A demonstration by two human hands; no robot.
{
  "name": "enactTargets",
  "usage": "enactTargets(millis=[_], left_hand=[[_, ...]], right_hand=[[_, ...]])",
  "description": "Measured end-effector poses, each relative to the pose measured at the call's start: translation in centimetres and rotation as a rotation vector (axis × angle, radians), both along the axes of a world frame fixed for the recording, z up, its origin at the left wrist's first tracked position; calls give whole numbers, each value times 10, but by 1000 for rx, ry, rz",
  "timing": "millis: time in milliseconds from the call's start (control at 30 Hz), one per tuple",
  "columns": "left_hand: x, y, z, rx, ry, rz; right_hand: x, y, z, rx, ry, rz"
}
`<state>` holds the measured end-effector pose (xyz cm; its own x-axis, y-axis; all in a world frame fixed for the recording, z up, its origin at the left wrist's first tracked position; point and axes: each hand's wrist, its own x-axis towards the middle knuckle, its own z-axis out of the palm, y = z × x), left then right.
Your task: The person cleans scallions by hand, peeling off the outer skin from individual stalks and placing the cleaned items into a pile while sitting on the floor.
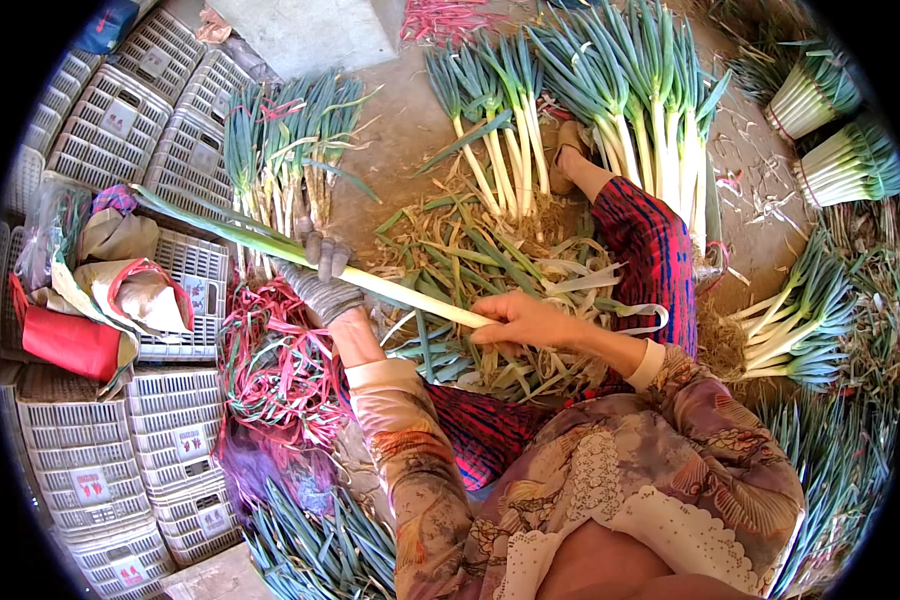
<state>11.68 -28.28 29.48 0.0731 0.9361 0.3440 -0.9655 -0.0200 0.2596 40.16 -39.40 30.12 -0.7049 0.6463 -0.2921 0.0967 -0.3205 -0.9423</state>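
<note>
A long green onion (pixel 401 297) slants in front of me, its green leaves towards the upper left and its white end towards the right. My left hand (pixel 322 274), in a grey glove, grips it where the green turns pale. My bare right hand (pixel 523 319) holds the white end between thumb and fingers. Below it, a heap of stripped onion leaves (pixel 465 266) covers the ground between my legs. Beyond the heap lie several rooted green onions (pixel 521 161). Cleaner white-stemmed onions (pixel 656 142) lie in a row past my outstretched leg.
Stacked plastic crates (pixel 97 457) line the left side, with bags (pixel 75 337) on some. A tangle of red ties (pixel 281 360) lies by my left forearm. Onions with a red tie (pixel 281 142) stand beyond it. Tied bundles (pixel 847 165) and loose rooted onions (pixel 787 322) are at the right.
</note>
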Motion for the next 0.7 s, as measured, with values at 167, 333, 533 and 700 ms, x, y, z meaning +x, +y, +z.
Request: enactTargets(millis=[167, 333, 533, 700], left_hand=[[32, -7, 20, -350, 169, 413], [2, 2, -7, -78, 32, 109], [-2, 2, -5, -36, 22, 136], [-11, 10, -10, 53, -1, 52]], right_hand=[[-2, -4, -26, 724, -278, -238], [11, -2, -11, -34, -17, -70], [25, 3, -25, -378, 134, -64], [37, 1, -29, -174, 65, -39]])
